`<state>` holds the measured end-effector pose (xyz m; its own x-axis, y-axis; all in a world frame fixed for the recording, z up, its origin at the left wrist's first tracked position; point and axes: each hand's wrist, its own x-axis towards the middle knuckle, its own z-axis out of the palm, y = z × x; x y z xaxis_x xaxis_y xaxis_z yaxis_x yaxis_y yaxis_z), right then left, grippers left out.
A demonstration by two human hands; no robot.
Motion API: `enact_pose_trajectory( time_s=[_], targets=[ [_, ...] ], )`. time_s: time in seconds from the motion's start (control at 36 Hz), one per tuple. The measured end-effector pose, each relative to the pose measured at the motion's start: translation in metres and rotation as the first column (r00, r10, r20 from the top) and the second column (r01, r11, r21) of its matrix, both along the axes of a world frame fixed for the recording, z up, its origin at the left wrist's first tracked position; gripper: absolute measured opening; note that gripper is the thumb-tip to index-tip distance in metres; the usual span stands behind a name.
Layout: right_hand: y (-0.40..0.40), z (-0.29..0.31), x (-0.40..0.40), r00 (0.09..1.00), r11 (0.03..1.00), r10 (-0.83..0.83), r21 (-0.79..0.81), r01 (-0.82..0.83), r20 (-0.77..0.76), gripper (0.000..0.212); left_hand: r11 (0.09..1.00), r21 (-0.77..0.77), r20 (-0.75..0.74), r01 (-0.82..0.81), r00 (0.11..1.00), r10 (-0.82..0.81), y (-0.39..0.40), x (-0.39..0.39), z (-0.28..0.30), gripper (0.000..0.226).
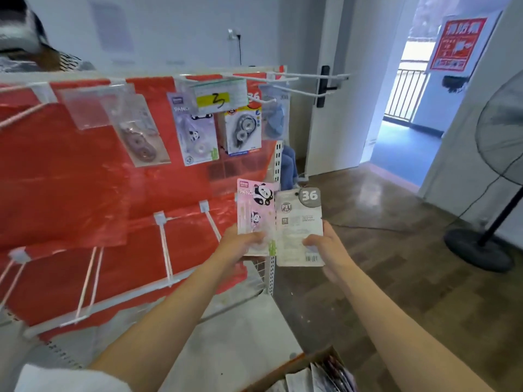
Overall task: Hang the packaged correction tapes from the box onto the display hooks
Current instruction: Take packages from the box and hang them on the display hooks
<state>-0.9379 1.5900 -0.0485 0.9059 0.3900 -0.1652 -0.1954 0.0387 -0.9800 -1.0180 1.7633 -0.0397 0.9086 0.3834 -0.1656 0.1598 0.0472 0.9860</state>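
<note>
Pink panda-printed pack (254,213) was pinched low in the left hand (240,244) and a grey pack (300,230) likewise in the right hand (328,244), near the rack's right edge, so either might have slipped or missed a hook (300,93).

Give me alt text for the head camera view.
Two hands hold packaged correction tapes before a red display rack: the left hand grips a pink panda pack, the right hand a grey pack. Four packs hang on upper hooks.
</note>
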Motion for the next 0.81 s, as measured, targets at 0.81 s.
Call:
enact_pose_trajectory(
  time_s=[0.81],
  targets=[
    [0.169, 0.044, -0.123, 0.847, 0.914, 0.313, -0.380, -0.144, 0.431, 0.042, 1.000, 0.020, 0.172, -0.009, 0.985, 0.006, 0.134, -0.117, 0.026, 0.028]
  ],
)
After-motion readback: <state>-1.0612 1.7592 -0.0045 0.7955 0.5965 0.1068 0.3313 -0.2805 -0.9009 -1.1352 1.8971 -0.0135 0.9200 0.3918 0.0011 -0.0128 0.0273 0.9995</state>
